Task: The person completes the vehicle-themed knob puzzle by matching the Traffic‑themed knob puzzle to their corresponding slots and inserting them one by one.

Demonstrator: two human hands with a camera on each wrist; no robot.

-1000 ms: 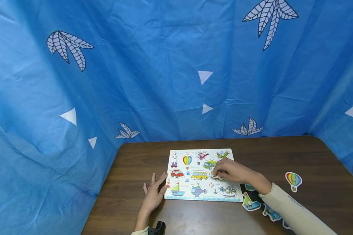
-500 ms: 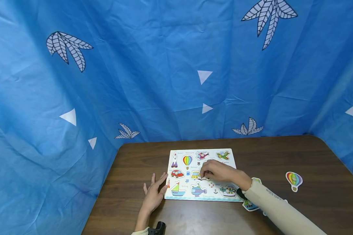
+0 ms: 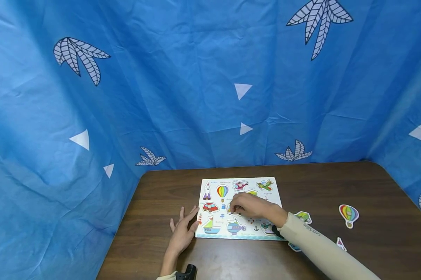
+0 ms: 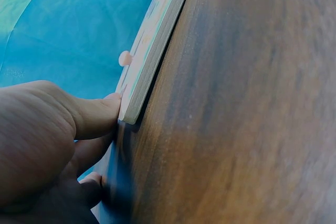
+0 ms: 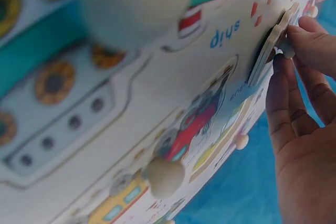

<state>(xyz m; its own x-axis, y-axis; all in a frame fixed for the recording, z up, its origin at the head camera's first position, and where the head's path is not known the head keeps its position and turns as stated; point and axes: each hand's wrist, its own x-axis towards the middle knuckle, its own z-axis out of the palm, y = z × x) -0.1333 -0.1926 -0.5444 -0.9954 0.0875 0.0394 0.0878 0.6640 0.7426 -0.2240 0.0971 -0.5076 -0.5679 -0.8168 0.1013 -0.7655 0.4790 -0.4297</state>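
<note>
A white wooden puzzle board (image 3: 215, 219) with printed vehicles lies on the table. My right hand (image 3: 255, 205) is over its middle, at the yellow bus picture. Thumb and fingers pinch the small knob (image 5: 285, 50) of a wooden puzzle piece (image 5: 269, 46), seen edge-on and tilted against the board in the right wrist view. Its picture is turned from view. My left hand (image 3: 183, 234) rests at the board's left edge with fingers spread. In the left wrist view its thumb (image 4: 100, 115) touches the board's corner.
Right of the board lie a balloon piece (image 3: 349, 215), a green vehicle piece (image 3: 303, 216) and a partly hidden pink-and-white piece (image 3: 341, 244). The right sleeve (image 3: 322, 245) covers other pieces. Pale knobs (image 5: 164, 177) stand up from the board. A blue curtain (image 3: 210, 97) hangs behind the brown table (image 3: 172, 186).
My right hand has moved left across the board with the pinched piece, from the right side to the bus picture. The left hand stays at the board's edge.
</note>
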